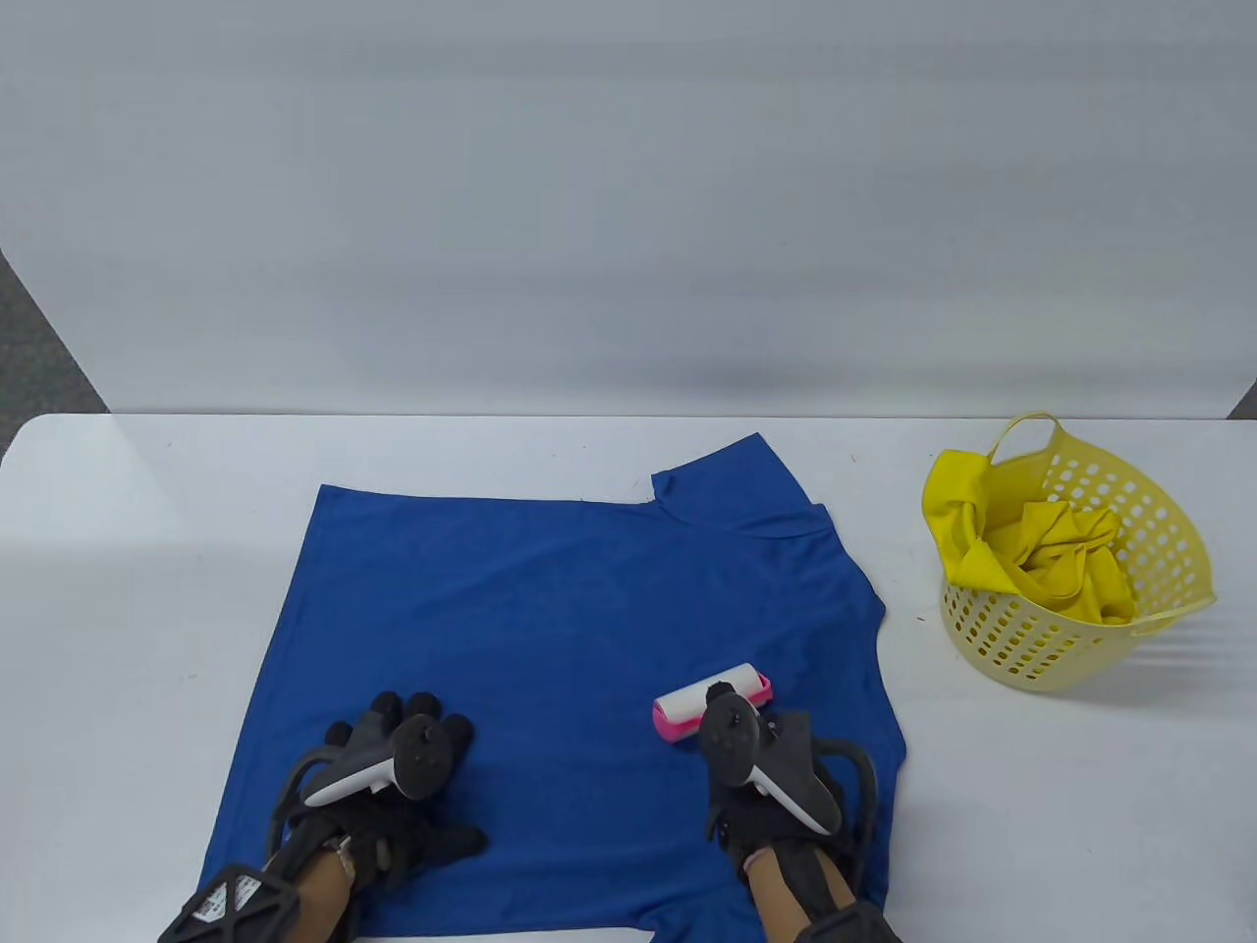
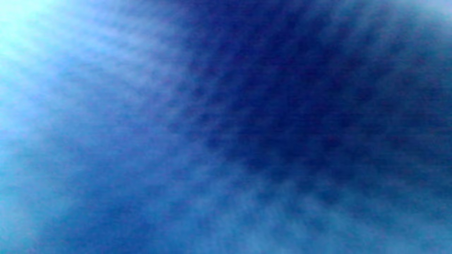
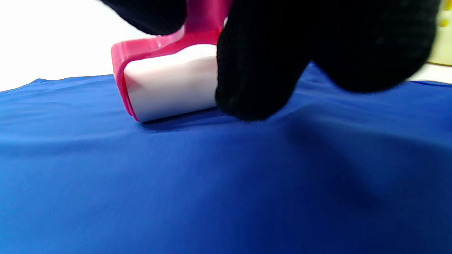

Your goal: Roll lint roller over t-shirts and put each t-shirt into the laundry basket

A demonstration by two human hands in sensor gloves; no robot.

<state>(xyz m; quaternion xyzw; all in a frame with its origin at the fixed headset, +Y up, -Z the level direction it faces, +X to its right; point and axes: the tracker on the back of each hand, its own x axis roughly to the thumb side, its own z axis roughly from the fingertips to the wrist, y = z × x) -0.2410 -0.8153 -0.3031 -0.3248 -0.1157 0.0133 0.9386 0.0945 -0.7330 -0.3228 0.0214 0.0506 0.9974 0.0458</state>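
- Gripping the pink-framed lint roller with the white adhesive drum [image 3: 169, 84], the black-gloved fingers [image 3: 257, 70] of the right hand [image 1: 776, 776] are curled round its handle; the handle itself is mostly hidden behind the glove in the right wrist view.
- The drum rests in contact with the blue knit t-shirt [image 1: 570, 609], near its right side, just ahead of the right hand. This contact is what lets the adhesive pick up lint.
- The left hand [image 1: 393, 786] lies flat on the lower left part of the shirt, fingers [image 1: 388, 709] spread and straight, holding nothing. Judged purpose: to pin the fabric so that it does not drag or bunch under the roller.
- The left wrist view shows only blurred blue cloth, consistent with a palm pressed close to the shirt.
- The shirt is spread flat on the white counter [image 1: 118, 550], collar toward the right, giving the roller a smooth surface.
- The yellow perforated plastic laundry basket [image 1: 1169, 550] stands on the counter well to the right of the shirt, apart from it, within reach for the drop-off.
- A crumpled yellow garment [image 1: 1061, 560] already lies in the basket, draped partly over its rim.
- Judged step: rolling the blue shirt; transfer to the basket is not yet done.
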